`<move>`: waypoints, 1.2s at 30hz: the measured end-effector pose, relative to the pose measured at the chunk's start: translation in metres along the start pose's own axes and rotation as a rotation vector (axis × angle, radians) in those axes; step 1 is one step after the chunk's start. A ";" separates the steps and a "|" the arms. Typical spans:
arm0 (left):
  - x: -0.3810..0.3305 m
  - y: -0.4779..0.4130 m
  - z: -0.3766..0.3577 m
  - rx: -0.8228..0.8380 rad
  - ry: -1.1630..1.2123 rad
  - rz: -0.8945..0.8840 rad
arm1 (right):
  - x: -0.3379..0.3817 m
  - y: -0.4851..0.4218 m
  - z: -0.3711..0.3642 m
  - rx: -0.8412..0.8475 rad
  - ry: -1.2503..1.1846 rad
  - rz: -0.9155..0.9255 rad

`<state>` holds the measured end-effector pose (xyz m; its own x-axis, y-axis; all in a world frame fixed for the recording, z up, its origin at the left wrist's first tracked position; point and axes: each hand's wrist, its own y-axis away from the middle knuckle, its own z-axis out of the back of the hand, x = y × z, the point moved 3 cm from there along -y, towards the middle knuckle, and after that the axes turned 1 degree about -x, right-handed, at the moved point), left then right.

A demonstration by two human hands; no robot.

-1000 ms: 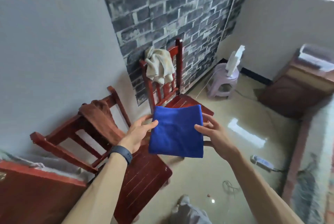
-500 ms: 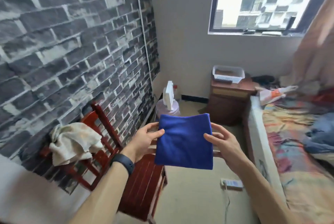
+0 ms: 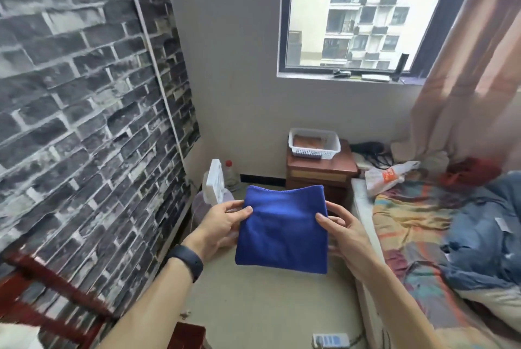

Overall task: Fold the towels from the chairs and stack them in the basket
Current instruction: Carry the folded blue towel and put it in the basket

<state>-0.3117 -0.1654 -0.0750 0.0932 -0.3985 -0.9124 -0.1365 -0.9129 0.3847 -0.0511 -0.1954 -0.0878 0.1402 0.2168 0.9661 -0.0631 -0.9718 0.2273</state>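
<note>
Fingers (image 3: 243, 211): thumbs on front face, rest behind, pinching side edges of folded blue towel (image 3: 282, 224); left hand (image 3: 222, 223), right hand (image 3: 348, 233), centre frame.
Since a second ago: grip and fold unchanged; view swung off chair (image 3: 45, 289), now lower-left edge, toward white basket (image 3: 313, 153) on nightstand (image 3: 318, 176), above centre, well apart from towel.
Folding judged done; carrying and placing remain.
Count: two hands, one held towel, one basket, one brownish item (image 3: 307, 140) inside.

Nightstand (image 3: 320, 172), bed (image 3: 408, 219) and floor (image 3: 267, 306), each with its load
A white basket (image 3: 315, 153) with a brown cloth (image 3: 307, 140) inside stands on the wooden nightstand; a crumpled plastic bag (image 3: 386, 176) and a heap of blue fabric (image 3: 485, 236) lie on the bed just beside it; a white power strip (image 3: 331, 339) lies on the pale floor
</note>
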 end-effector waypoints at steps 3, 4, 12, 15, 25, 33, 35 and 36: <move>-0.022 -0.060 -0.001 0.045 -0.022 0.023 | 0.009 -0.055 0.002 -0.023 0.002 0.001; -0.029 -0.082 0.000 0.061 -0.035 0.020 | 0.013 -0.074 0.002 -0.038 -0.002 0.004; -0.095 -0.235 -0.008 0.166 -0.214 0.020 | 0.044 -0.201 0.012 -0.130 -0.026 0.010; -0.110 -0.292 -0.024 0.182 -0.231 0.043 | 0.049 -0.248 0.027 -0.175 -0.046 0.007; -0.118 -0.498 -0.103 0.186 -0.225 0.167 | 0.046 -0.441 0.108 -0.283 -0.110 -0.101; -0.097 -0.616 -0.147 0.079 -0.206 0.385 | 0.028 -0.575 0.164 -0.288 -0.062 -0.324; -0.085 -0.642 -0.149 0.059 -0.207 0.453 | 0.014 -0.604 0.174 -0.283 -0.036 -0.407; -0.079 -0.656 -0.150 0.047 -0.203 0.484 | 0.007 -0.618 0.177 -0.279 -0.023 -0.449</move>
<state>-0.0813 0.4518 -0.2341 -0.1841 -0.7443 -0.6420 -0.1612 -0.6215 0.7667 0.1636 0.3898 -0.2432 0.2354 0.6013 0.7636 -0.2516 -0.7211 0.6455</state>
